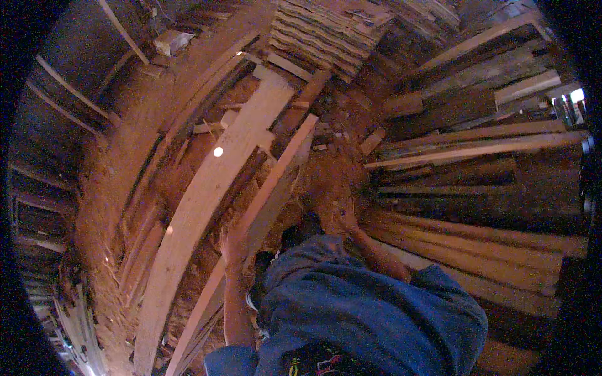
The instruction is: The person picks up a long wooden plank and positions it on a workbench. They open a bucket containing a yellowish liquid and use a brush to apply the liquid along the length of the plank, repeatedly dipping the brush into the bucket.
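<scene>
A long, narrow plank (279, 166) stands on its edge and slants from the lower left up to the middle. My left hand (234, 244) is closed around it about halfway along. To its left lies a wide, pale board (204, 182), resting on short wooden crosspieces. My right hand (342, 217) hangs low over the brown, dusty ground to the right of the plank. Its fingers are dim and grainy, so whether they hold anything cannot be made out.
Stacked timber (476, 244) fills the right side, with several board ends pointing toward me. At the far end is a pile of rough, wavy-edged slats (326, 34). Sawdust-coloured ground (119, 207) runs along the left, beside a dark wall with leaning poles (75, 88).
</scene>
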A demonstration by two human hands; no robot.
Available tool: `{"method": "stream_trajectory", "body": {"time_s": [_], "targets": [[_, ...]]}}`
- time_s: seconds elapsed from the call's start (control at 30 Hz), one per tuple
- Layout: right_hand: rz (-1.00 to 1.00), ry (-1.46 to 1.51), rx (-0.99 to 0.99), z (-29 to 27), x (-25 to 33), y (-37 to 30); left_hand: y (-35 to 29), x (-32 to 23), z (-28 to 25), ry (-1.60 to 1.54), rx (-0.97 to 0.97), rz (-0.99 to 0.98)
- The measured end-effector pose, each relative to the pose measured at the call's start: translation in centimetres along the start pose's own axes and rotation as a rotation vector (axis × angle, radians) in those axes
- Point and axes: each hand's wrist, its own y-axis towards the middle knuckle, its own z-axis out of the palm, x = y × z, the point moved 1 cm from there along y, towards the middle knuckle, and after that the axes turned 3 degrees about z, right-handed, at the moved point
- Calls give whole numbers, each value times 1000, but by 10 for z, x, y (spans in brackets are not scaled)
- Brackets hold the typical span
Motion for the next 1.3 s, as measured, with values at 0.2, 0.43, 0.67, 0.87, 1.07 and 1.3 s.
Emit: {"method": "stream_trajectory", "body": {"time_s": [0.2,0.43,0.67,0.87,1.07,1.3], "targets": [[-286,88,-182,-82,78,169,77,-110,5,-160,-47,-122],[-251,580,198,-104,153,293,124,-115,46,266,-5,65],[-54,302,484,-133,172,325,120,-130,22,161,55,-114],[-125,306,609,-129,166,336,116,-152,-18,126,216,-256],[13,431,666,-130,177,325,111,-137,-9,130,102,-49],[-33,418,600,-144,183,320,114,-125,1,187,143,-102]]}}
